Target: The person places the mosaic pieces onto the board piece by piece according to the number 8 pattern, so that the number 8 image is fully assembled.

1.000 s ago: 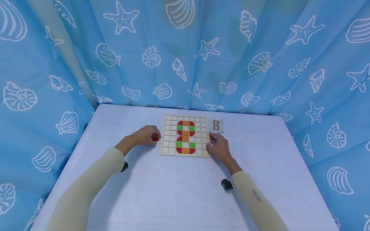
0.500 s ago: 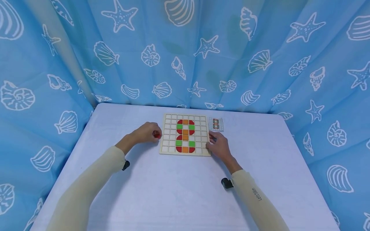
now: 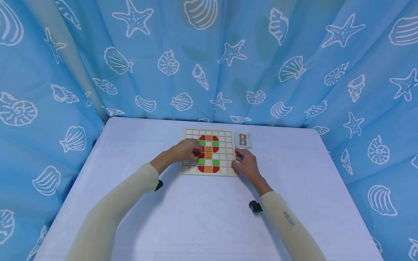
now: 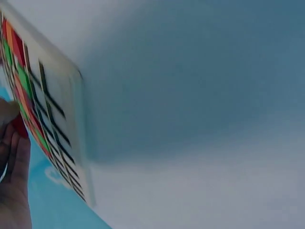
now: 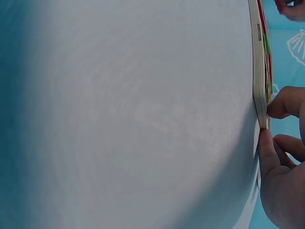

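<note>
A square wooden grid board (image 3: 227, 154) lies on the table, with red, green and orange tiles set in its cells in a figure-eight pattern. My left hand (image 3: 185, 150) is over the board's left half, pinching a small red tile (image 4: 20, 128) between thumb and fingers. The hand hides some left cells and part of the pattern's left side. At the board's right edge, my right hand (image 3: 249, 165) grips the rim near the front corner, one fingertip on top and another against the side, as the right wrist view shows.
A small pattern card (image 3: 243, 140) with a matching coloured figure lies just right of the board's far corner. A white cloth covers the table (image 3: 209, 214). Blue shell-print curtains (image 3: 202, 98) hang close behind the table and at both sides.
My left hand has moved right with the red tile, from beside the board's left edge to above the pattern. The right hand stays at the right edge.
</note>
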`<state>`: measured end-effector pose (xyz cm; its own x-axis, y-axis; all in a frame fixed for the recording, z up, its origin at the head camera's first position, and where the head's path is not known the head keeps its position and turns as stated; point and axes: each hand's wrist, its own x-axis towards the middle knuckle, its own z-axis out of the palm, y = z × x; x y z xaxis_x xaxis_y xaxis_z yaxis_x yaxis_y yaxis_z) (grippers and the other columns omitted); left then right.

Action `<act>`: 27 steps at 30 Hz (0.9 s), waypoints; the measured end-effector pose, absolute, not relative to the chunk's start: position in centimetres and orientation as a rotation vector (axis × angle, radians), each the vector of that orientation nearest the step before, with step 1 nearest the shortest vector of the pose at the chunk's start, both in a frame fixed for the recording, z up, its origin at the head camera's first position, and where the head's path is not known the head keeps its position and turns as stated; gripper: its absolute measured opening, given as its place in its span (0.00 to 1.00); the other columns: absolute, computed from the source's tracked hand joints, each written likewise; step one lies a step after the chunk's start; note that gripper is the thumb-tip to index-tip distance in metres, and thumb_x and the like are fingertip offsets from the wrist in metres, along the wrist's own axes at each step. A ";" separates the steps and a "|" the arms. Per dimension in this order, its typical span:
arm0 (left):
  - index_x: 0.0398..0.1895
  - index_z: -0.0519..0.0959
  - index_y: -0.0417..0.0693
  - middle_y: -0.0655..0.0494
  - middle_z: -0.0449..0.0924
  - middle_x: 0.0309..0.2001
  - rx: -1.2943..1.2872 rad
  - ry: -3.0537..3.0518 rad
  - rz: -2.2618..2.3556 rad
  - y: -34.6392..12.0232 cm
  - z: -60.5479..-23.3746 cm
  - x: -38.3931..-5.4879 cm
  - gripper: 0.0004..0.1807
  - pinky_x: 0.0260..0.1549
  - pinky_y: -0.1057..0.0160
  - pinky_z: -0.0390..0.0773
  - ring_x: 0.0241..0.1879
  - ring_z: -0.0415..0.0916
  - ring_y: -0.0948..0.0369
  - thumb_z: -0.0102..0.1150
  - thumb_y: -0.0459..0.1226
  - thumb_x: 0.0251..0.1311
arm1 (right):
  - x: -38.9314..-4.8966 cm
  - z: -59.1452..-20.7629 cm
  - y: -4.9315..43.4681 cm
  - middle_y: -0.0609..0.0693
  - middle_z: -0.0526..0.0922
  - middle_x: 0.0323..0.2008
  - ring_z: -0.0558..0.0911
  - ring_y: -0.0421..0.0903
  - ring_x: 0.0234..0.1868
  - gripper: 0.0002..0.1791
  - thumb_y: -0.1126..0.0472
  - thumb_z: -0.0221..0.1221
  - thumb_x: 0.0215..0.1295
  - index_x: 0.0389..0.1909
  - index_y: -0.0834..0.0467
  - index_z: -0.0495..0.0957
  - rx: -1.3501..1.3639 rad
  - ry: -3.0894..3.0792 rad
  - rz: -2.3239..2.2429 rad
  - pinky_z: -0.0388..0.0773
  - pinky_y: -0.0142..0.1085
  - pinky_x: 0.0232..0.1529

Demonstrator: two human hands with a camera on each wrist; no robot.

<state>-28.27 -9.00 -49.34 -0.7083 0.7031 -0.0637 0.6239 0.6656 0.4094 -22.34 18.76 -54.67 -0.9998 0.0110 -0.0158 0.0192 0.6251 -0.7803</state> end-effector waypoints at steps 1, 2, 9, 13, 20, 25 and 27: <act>0.45 0.85 0.49 0.59 0.77 0.42 1.095 2.669 0.518 -8.4 -49.5 -28.2 0.16 0.43 0.68 0.77 0.42 0.72 0.62 0.73 0.38 0.51 | -22.3 -54.6 18.8 0.56 0.73 0.54 0.77 0.49 0.57 0.33 0.64 0.62 0.60 0.68 0.62 0.67 0.030 2.821 -1.357 0.75 0.39 0.56; 0.45 0.84 0.51 0.60 0.77 0.42 1.103 2.671 0.511 -7.8 -49.7 -28.2 0.16 0.44 0.69 0.77 0.42 0.71 0.63 0.73 0.39 0.51 | -22.3 -54.6 18.8 0.56 0.73 0.54 0.77 0.49 0.57 0.33 0.64 0.62 0.60 0.67 0.62 0.67 0.034 2.819 -1.357 0.75 0.39 0.56; 0.48 0.83 0.50 0.60 0.76 0.45 1.194 2.648 0.554 -4.3 -50.4 -28.1 0.17 0.44 0.70 0.76 0.45 0.70 0.63 0.71 0.38 0.54 | -22.2 -54.4 18.8 0.55 0.73 0.54 0.77 0.48 0.56 0.33 0.65 0.63 0.59 0.67 0.61 0.67 0.055 2.810 -1.364 0.75 0.38 0.56; 0.48 0.84 0.49 0.59 0.76 0.44 1.221 2.623 0.553 -2.9 -50.3 -28.1 0.15 0.45 0.71 0.75 0.43 0.70 0.62 0.69 0.38 0.56 | -22.2 -54.5 18.7 0.56 0.73 0.55 0.76 0.48 0.57 0.33 0.65 0.62 0.61 0.68 0.62 0.66 0.038 2.806 -1.354 0.74 0.38 0.56; 0.48 0.84 0.50 0.60 0.76 0.43 1.253 2.605 0.510 -2.1 -50.1 -28.3 0.16 0.45 0.70 0.76 0.44 0.70 0.62 0.70 0.38 0.55 | -22.1 -54.4 18.6 0.56 0.73 0.56 0.77 0.49 0.57 0.33 0.64 0.63 0.61 0.67 0.62 0.67 0.037 2.810 -1.354 0.75 0.38 0.56; 0.49 0.84 0.50 0.60 0.76 0.44 1.246 2.583 0.536 -2.1 -50.4 -28.5 0.16 0.47 0.69 0.75 0.44 0.71 0.62 0.69 0.37 0.57 | -22.2 -54.5 18.7 0.56 0.73 0.55 0.77 0.48 0.57 0.33 0.64 0.63 0.60 0.67 0.62 0.67 0.029 2.821 -1.357 0.75 0.38 0.55; 0.49 0.84 0.50 0.60 0.76 0.44 1.227 2.575 0.541 -2.1 -50.5 -28.7 0.15 0.47 0.69 0.75 0.44 0.71 0.63 0.68 0.38 0.58 | -22.3 -54.5 18.7 0.56 0.73 0.55 0.77 0.48 0.57 0.32 0.64 0.64 0.60 0.67 0.62 0.68 0.024 2.826 -1.354 0.75 0.37 0.55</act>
